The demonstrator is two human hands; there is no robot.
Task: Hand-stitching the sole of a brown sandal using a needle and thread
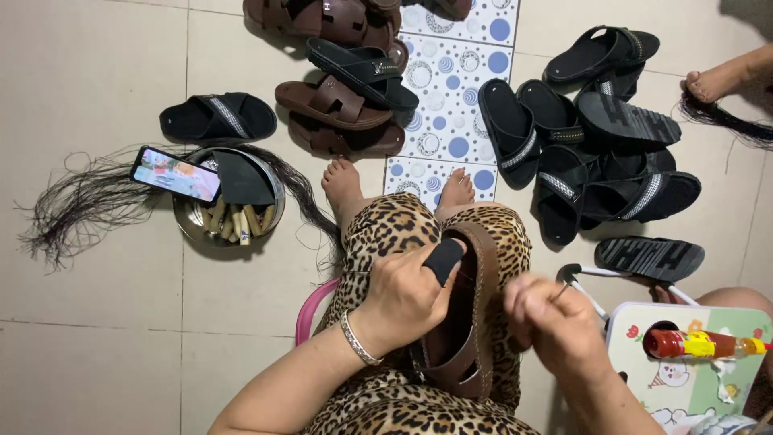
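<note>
**A:** What is in the hands?

**B:** A brown sandal (pixel 467 322) lies lengthwise on the person's lap, over leopard-print cloth. The left hand (pixel 407 294) is curled around its near side, with a black sleeve on the thumb (pixel 444 259) pressing against the strap. The right hand (pixel 547 318) sits just beside the sandal, fingers pressed together in a pinch on something thin, perhaps a needle; it is too small to tell.

**A:** And around them?

**B:** Both bare feet rest on the tiled floor (pixel 88 266), toes at a mat with blue dots (pixel 451 89). Left of the legs stands a round metal bowl (pixel 197 229) holding pale sticks, with a phone (pixel 175 173) and a black sole piece lying across its rim, and a bundle of dark thread (pixel 72 209) spread beside it. Brown sandals (pixel 334 103) are piled ahead, black sandals (pixel 596 161) heaped to the right. At lower right, a small folding worktop (pixel 684 379) carries a red and yellow tube (pixel 700 344). Another person's foot (pixel 713 80) shows at upper right.
</note>
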